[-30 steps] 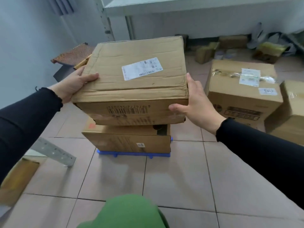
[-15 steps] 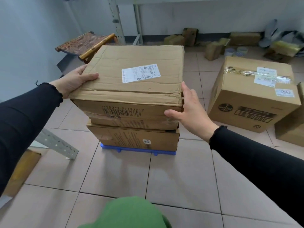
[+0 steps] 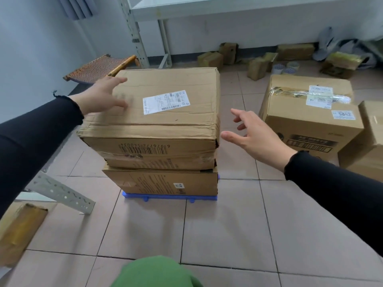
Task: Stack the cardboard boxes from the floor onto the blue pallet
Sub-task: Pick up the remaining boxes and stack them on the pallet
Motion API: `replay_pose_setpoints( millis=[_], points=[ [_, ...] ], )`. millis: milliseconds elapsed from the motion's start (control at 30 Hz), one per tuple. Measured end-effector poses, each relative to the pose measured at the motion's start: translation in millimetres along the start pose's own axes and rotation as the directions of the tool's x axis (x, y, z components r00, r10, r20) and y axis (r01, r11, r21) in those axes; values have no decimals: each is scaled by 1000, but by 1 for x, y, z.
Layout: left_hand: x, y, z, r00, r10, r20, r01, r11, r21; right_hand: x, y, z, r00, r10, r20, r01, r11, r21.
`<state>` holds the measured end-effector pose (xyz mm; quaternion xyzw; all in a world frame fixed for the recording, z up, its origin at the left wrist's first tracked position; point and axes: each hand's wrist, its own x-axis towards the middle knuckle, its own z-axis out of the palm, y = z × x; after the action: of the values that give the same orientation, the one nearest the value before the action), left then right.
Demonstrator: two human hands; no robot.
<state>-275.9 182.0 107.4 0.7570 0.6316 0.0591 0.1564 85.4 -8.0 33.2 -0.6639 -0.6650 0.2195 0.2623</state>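
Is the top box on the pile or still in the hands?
On the pile. The top box rests on the lower box; the right hand is clear.

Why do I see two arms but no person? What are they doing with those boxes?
The camera sits on the person's head and looks down, so you see only their arms. The left hand hovers at the top box, and the right hand is open beside it, holding nothing. That box rests on a lower box, which sits on a blue pallet on the tiled floor. Another taped box waits on the floor to the right.
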Motion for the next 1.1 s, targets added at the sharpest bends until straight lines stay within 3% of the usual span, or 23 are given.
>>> replay_pose_setpoints(
  millis=[167, 300, 533, 900, 1100],
  points=[
    [-7, 114, 29, 953, 301, -45, -271, 907, 323, -1, 50, -54, 998, 58, -29, -63, 979, -192],
    [2, 203, 63, 898, 437, 46, -436, 871, 228, -14, 98, -96, 985, 156, -73, -170, 951, -257],
    [-3, 346, 133, 768, 630, 114, -637, 738, 222, -66, 193, -157, 937, 286, -200, -340, 877, -340],
    [-37, 527, 277, 616, 736, 282, -775, 630, 48, -174, 360, -229, 762, 570, -308, -645, 710, -281],
    [-40, 590, 341, 689, 645, 332, -655, 750, -98, -215, 449, -257, 643, 688, -336, -755, 642, -132]
  ],
)
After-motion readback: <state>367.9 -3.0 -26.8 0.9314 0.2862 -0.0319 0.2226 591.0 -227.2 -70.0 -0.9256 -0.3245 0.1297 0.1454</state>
